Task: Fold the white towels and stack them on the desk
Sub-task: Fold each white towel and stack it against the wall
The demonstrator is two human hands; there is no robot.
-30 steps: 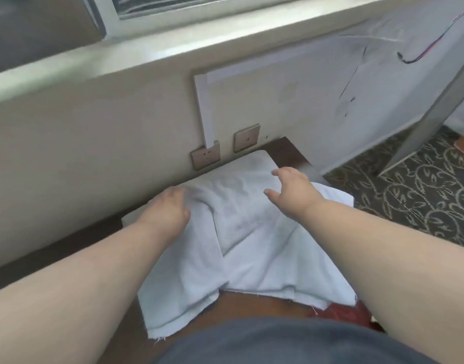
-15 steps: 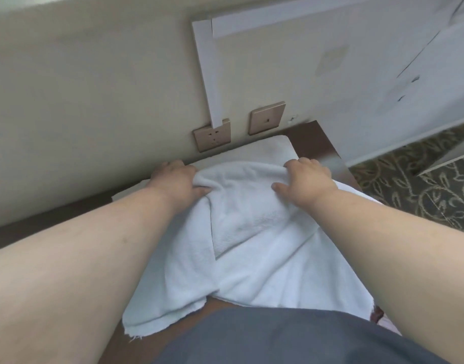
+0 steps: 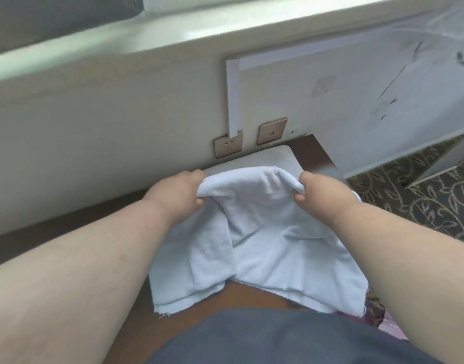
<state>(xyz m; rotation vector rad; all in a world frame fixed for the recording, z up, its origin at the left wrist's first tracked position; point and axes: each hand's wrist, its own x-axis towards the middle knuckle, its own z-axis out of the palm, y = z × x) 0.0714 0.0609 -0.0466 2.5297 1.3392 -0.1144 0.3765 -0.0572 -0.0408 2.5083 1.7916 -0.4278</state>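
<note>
Head view. A white towel point(image 3: 254, 232) is lying across the dark wooden bench point(image 3: 308, 153), its near hem hanging toward the person's grey-clad lap point(image 3: 278, 337). The left hand point(image 3: 177, 197) is gripping the towel's far left corner, fingers curled over the bunched edge and thumb tucked beneath; the grip is holding cloth. The right hand point(image 3: 322, 191) is gripping the far right corner in the same manner, fingers wrapped over the fold and thumb pressing from below. Between the two hands the far edge is arching upward in a rounded hump, raised off the layer beneath. A second, flat white layer point(image 3: 278, 158) is showing just behind the raised edge, lying against the wall; whether it is a separate folded towel cannot be told. Two bronze wall plates point(image 3: 272, 131) are sitting just above the bench's rear edge, the left one a socket. Patterned carpet point(image 3: 422, 195) is showing at the right.
</note>
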